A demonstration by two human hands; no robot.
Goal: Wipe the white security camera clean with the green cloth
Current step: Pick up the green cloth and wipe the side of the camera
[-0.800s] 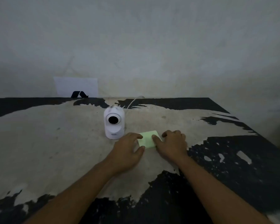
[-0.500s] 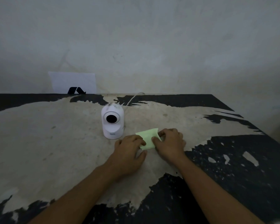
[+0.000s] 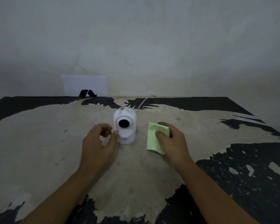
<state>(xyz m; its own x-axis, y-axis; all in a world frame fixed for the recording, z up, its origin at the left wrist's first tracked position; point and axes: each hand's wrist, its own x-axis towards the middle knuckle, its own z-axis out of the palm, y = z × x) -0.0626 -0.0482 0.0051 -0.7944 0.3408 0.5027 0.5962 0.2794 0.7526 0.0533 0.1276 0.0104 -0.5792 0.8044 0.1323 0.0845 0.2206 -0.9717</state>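
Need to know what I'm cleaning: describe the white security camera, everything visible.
The white security camera is a smooth plastic dome on a round base, upright on the worn table, its black lens facing the wearer. Dark specks mark its top. A white cable trails behind. The left hand curls beside it, thumb at its side.

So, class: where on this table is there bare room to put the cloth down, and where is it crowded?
Bare table lies left of the left hand, and again right of the right hand. It is crowded around the camera, with the cloth alongside and the cable behind.
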